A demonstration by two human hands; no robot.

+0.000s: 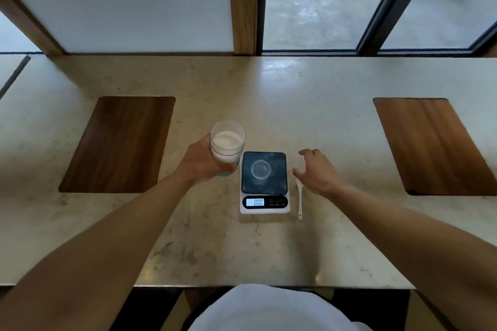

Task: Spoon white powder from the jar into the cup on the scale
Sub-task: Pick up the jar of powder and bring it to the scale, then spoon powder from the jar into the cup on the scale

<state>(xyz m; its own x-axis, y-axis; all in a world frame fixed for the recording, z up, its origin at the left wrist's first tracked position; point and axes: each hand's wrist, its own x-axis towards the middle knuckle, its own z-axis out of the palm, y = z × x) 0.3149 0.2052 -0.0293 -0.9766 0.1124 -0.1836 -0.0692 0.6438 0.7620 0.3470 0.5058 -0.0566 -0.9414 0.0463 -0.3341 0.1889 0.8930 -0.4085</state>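
My left hand (200, 161) grips a clear jar (227, 142) of white powder, lidless, held just left of the scale. The digital scale (265, 205) has a dark platform and a lit display reading 0.00. A small clear cup (260, 170) stands on the middle of the platform and looks empty. A white spoon (299, 201) lies on the table along the scale's right side, its upper end hidden under my right hand. My right hand (320, 172) hovers over that end with fingers spread, holding nothing.
The pale stone table (269, 105) has a dark wooden inlay at the left (118, 145) and another at the right (433, 145). Windows and a wooden post stand behind its far edge. The near edge runs just above my lap.
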